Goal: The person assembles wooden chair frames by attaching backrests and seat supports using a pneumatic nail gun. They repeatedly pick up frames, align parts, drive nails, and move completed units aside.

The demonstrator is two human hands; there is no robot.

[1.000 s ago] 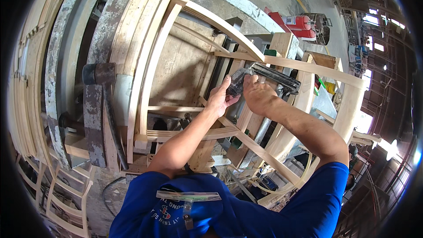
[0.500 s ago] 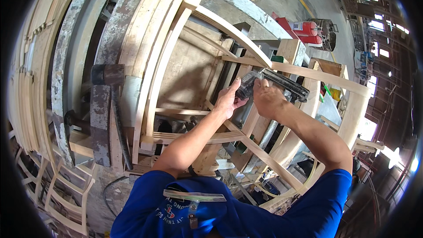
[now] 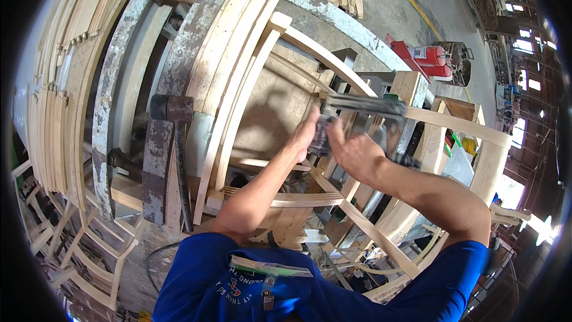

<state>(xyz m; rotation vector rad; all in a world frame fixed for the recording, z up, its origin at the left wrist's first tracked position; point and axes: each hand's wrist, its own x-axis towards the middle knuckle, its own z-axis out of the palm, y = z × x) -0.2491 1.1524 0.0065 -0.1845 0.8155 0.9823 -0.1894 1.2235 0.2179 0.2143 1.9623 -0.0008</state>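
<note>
My left hand and my right hand are together over a light wooden chair frame. Between them is a dark, worn nail gun, smeared by motion. My left fingers press along one side of its body. The right hand closes on it from the other side, its fingers partly blurred. The frame, with curved rails, rests in a metal clamping bench with chipped paint. Under my hands, a slanting wooden bar runs toward the lower right.
A hammer lies on the bench at left, handle toward me. Stacked wooden slats fill the far left, with chair frames below. Red fire extinguishers stand at the back right. A curved wooden rail crosses at right.
The nail gun has swung up and left, turning between my hands. My right hand has shifted lower. The whole view has moved slightly, so the bench appears further right.
</note>
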